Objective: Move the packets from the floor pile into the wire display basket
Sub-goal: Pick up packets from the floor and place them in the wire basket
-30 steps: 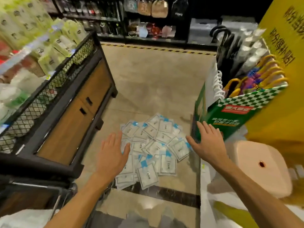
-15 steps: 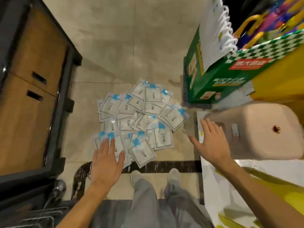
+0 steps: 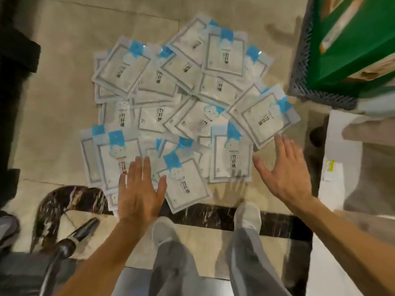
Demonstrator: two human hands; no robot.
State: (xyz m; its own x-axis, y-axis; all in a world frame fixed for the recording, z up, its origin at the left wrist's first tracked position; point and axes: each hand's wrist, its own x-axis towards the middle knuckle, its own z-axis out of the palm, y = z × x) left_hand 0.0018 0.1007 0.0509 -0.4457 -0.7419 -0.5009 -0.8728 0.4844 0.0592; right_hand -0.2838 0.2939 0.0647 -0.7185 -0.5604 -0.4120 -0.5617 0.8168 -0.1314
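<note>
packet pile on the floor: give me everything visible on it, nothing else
The packet pile is a loose heap of flat, glossy white plastic pouches, each with a blue top tab, a grey printed border and dark characters. They overlap at mixed angles on the beige tiled floor, the near edge reaching a dark marble strip. The left hand is spread over the near packets; actual contact is unclear. The right hand is open beside the pile's right edge.

Lower packets (image 3: 119, 116) buried under pile; green box (image 3: 352, 45) cut by edge; packet print blurred.
</note>
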